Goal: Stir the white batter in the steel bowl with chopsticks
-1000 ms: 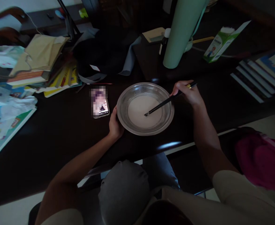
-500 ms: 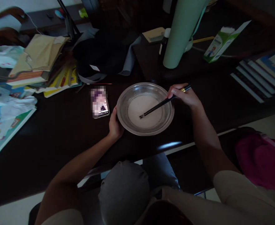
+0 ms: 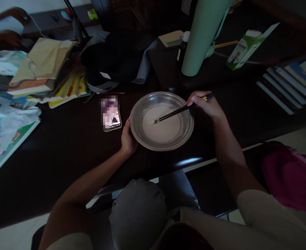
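Note:
A shallow metal bowl (image 3: 142, 104) of pale batter (image 3: 165, 130) sits on the dark table in front of me. My left hand (image 3: 128, 139) grips the bowl's left rim, fingers curled against it. My right hand (image 3: 206, 105) is closed on a pair of dark chopsticks (image 3: 180, 110) at the bowl's right edge. Their tips dip into the batter left of centre.
A lit phone (image 3: 111, 114) lies just left of the bowl. Stacked books and papers (image 3: 42, 67) fill the left side; more books (image 3: 290, 85) lie at right. A tall green cylinder (image 3: 201, 38), a small bottle (image 3: 182, 47) and a carton (image 3: 244, 47) stand behind. Another person's hands (image 3: 4, 26) show far left.
The chopstick tips have swept left and then away from me through the batter. My right hand shifted slightly left. My left hand and the bowl stayed put.

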A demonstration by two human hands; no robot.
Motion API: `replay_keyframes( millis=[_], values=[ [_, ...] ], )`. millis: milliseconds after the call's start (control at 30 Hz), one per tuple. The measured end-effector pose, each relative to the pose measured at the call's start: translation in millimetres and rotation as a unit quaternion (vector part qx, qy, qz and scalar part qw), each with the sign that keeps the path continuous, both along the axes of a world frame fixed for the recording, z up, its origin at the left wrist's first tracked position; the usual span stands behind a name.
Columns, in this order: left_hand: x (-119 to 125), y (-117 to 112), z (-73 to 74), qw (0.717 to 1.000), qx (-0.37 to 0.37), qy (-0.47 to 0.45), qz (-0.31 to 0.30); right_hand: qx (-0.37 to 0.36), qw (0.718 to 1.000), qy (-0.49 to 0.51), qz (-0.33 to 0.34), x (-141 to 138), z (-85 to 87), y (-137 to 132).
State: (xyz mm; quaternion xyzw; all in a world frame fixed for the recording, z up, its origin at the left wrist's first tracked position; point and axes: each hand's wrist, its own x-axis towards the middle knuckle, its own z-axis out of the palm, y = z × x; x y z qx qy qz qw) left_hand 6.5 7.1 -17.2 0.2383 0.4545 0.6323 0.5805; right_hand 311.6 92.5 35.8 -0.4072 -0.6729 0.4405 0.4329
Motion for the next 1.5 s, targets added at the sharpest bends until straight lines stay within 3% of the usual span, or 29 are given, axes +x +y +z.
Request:
replay_keyframes(
  millis=[133,333,500,700,900,1067,1267,1433,1500],
  values=[
    [-1.2,-0.1,-1.9,1.0,0.003,0.007,0.001,0.003,0.998,0.024,-0.053,3.1,-0.7,0.5],
    [-0.9,0.0,-1.3,1.0,0.007,0.019,-0.001,-0.009,0.999,-0.009,0.03,-1.7,-0.7,-0.7],
    [-1.4,0.2,-1.6,1.0,0.014,0.021,-0.008,0.006,0.998,0.028,-0.057,2.5,-3.0,2.1],
    [-1.5,-0.1,-1.8,1.0,0.006,0.013,-0.009,-0.017,0.999,-0.009,0.028,-0.8,-0.3,-0.9],
    [-0.7,0.7,-1.2,1.0,0.01,0.011,-0.011,-0.004,0.999,0.014,-0.039,2.1,-2.5,1.3],
    [-2.3,0.8,-3.0,1.0,0.01,0.015,-0.01,-0.02,1.0,-0.006,0.017,-0.6,-1.3,-0.7],
    [-1.8,-0.1,-1.7,1.0,0.018,0.012,-0.018,-0.006,0.999,0.025,-0.047,2.7,-3.1,1.2],
    [-0.7,0.0,-0.9,1.0,0.019,0.013,-0.011,-0.028,0.999,0.004,0.026,1.0,-2.8,-0.4],
    [-0.7,0.1,-0.9,1.0,0.016,0.009,-0.01,-0.022,1.0,0.003,0.022,0.7,-2.6,-0.1]
  ],
)
